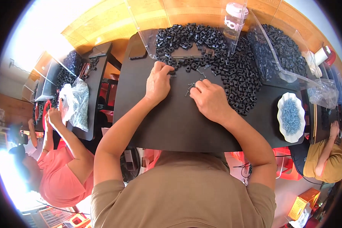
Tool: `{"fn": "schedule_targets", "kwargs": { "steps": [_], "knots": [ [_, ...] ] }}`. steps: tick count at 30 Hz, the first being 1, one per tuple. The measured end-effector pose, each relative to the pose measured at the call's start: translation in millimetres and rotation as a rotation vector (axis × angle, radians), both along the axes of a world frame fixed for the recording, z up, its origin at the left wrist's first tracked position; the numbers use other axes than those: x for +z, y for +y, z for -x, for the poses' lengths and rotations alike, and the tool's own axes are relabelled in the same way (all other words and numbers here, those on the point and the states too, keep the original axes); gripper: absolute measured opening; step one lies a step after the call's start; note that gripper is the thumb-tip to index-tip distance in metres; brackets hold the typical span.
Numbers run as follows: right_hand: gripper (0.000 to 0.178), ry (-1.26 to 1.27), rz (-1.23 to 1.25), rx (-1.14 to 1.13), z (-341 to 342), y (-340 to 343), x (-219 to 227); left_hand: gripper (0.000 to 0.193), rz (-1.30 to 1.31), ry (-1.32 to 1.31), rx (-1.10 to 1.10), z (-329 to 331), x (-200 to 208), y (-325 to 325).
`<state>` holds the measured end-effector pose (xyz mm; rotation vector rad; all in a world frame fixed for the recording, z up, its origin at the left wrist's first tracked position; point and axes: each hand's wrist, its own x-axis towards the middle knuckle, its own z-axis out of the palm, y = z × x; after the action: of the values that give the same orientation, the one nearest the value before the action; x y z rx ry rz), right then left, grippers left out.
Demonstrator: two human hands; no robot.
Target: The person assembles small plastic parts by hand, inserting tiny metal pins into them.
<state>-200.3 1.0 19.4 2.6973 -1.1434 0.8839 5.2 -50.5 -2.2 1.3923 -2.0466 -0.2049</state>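
Note:
My left hand (158,81) is closed, its bent fingertips pressed together at the near left edge of a heap of small black plastic parts (239,79). Whatever lies between those fingers is hidden. A small metal spring (173,75) shows right beside them. Farther right, my right hand (209,100) is closed too, thumb and forefinger pinched at a short row of small springs (187,91) on the dark table (159,125). More loose springs (206,66) lie between my hands and the heap.
A scalloped white dish (280,117) of bluish springs stands at the right. Clear plastic panels (236,34) flank the heap, with a lidded cup (235,19) behind. A phone (137,49) lies at the far left. People (66,174) work at tables on both sides.

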Motion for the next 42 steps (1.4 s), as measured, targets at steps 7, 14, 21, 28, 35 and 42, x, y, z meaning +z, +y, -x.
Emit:
{"fn": "schedule_targets", "kwargs": {
  "steps": [7,14,21,28,35,42],
  "knots": [
    [0.015,-0.140,0.015,-0.045,16.4,-7.5,-1.2,0.022,-0.058,0.006,-0.005,7.6,4.3,-2.9],
    [0.017,-0.100,0.023,-0.050,11.0,-11.9,-4.9,0.022,0.044,0.040,-0.144,-6.4,1.4,15.0],
    [0.012,-0.028,-0.117,-0.021,-30.1,-29.8,5.6,0.024,0.013,0.109,-0.159,-14.5,-1.2,18.0],
    [0.004,0.094,-0.164,-0.002,-62.6,-46.0,-7.5,0.013,-0.089,0.397,-0.072,-23.9,-9.4,10.1],
    [0.009,-0.134,-0.207,0.040,-56.4,-49.1,9.4,0.007,-0.512,0.959,-0.189,-34.5,-3.3,9.2],
    [0.012,-0.449,-0.497,0.135,-50.2,-46.8,25.8,0.013,-0.670,1.027,-0.375,-30.7,0.6,15.9]
  ]
}}
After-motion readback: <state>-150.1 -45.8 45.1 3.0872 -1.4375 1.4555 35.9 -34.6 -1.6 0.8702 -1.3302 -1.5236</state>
